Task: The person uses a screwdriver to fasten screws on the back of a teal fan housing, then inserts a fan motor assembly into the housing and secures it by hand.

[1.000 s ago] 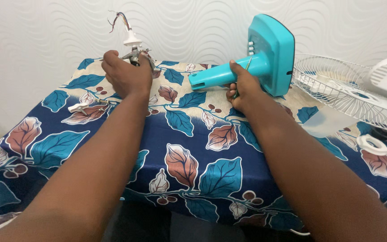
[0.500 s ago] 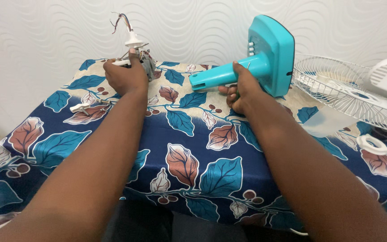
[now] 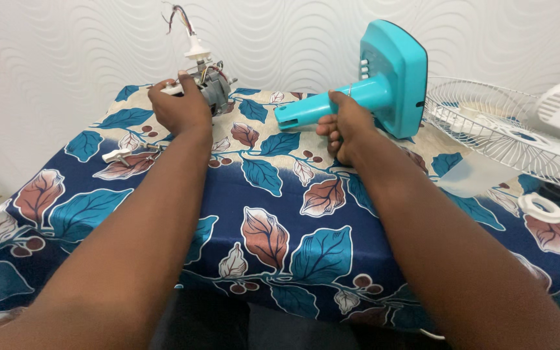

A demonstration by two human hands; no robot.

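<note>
Left hand (image 3: 179, 107) grips the half-hidden fan motor (image 3: 210, 87); right hand (image 3: 345, 126) clasps the teal fan stand (image 3: 358, 94), fingertips unseen.

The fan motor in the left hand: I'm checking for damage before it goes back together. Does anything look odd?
Yes. The fan motor, gripped by the left hand, has loose coloured wires sticking up with frayed, unconnected ends. The right hand grips the teal fan housing, which lies on its side on the table.

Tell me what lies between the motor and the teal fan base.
Head view: only bare leaf-print cloth between motor and teal fan base; nothing else.
</note>
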